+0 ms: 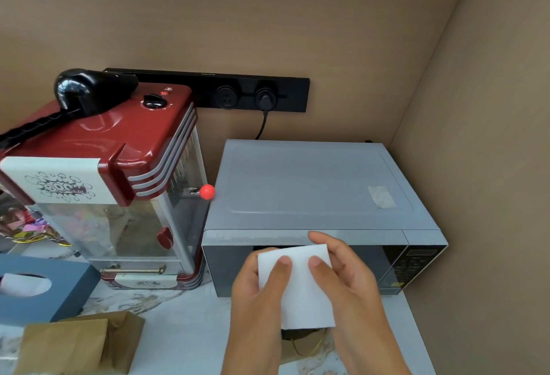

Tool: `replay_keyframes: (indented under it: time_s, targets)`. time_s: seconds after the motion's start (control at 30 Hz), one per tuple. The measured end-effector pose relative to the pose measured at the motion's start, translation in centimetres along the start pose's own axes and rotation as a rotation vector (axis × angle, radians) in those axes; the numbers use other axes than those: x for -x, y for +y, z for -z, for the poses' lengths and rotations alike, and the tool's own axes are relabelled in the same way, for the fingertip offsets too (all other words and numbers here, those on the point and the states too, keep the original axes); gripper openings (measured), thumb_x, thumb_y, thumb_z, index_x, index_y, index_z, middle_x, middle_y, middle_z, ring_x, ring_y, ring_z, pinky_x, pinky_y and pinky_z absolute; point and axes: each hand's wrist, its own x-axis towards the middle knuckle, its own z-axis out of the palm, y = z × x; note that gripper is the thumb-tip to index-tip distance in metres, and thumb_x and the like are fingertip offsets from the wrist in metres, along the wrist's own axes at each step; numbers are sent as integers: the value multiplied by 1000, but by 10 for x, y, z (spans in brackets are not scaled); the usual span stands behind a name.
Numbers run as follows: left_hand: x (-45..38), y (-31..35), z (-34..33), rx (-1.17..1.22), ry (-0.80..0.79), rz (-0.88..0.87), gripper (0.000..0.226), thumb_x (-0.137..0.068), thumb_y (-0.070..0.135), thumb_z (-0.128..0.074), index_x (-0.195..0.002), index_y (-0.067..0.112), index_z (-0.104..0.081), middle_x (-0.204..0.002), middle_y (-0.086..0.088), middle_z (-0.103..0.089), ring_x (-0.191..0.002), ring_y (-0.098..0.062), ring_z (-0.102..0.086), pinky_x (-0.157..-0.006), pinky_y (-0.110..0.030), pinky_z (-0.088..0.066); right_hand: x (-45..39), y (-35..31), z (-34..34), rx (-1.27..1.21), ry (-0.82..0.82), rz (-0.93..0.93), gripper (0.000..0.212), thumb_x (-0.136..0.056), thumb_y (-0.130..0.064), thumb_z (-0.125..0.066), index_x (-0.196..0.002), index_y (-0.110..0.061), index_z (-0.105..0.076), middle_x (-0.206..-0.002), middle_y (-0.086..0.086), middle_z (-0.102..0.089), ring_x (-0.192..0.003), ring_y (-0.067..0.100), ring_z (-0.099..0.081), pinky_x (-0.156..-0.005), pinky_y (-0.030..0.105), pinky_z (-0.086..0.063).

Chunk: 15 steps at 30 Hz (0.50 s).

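Observation:
A white folded tissue (pixel 300 294) is held up in front of the grey microwave (pixel 312 187), level with its door. My left hand (pixel 256 300) grips the tissue's left edge, thumb on the front. My right hand (pixel 351 279) grips its right edge, thumb on the front and fingers behind. The microwave door is closed; its control panel (pixel 413 267) is at the right. The tissue hides part of the door.
A red popcorn machine (pixel 119 172) with a red knob (pixel 207 191) stands left of the microwave. A blue-grey tissue box (pixel 44 288) and a brown paper bag (pixel 80 345) lie on the marble counter (pixel 184 330). A black socket strip (pixel 244 93) with a plug is on the wall.

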Motion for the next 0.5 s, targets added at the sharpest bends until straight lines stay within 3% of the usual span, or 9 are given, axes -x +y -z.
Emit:
replay_keyframes:
  time_s: [0.2,0.33,0.43,0.5]
  targets:
    - [-2,-3,-5,32,190,-11,9,-89,27,-64,-81,30,-67,-77,2,-75,-60,-12,-71,-52,-35,-58,8,7,1,26,8,2,30,-93,-12,-61,-116,-32,-61,-97,-8,-78,-88,10,-74,-69,23,-56]
    - [-2,-7,-9,18,218,-19,9,-87,26,-67,-81,32,-68,-76,2,-76,-61,-14,-70,-54,-36,-57,14,11,-2,89,44,68,31,-79,-23,-59,-105,-40,-56,-99,-3,-78,-84,18,-74,-66,28,-56]
    - [-1,-10,-9,-50,223,-50,8,-85,26,-69,-81,33,-70,-77,2,-76,-66,-17,-72,-55,-38,-59,15,11,-2,127,74,113,26,-81,-17,-63,-94,-39,-57,-95,-1,-78,-79,16,-74,-61,26,-56]
    - [0,-10,-9,-86,220,-66,7,-85,27,-70,-80,31,-69,-77,1,-76,-70,-23,-72,-57,-40,-60,14,11,1,125,112,133,32,-88,-3,-65,-95,-33,-57,-93,-1,-78,-77,13,-73,-60,24,-57]
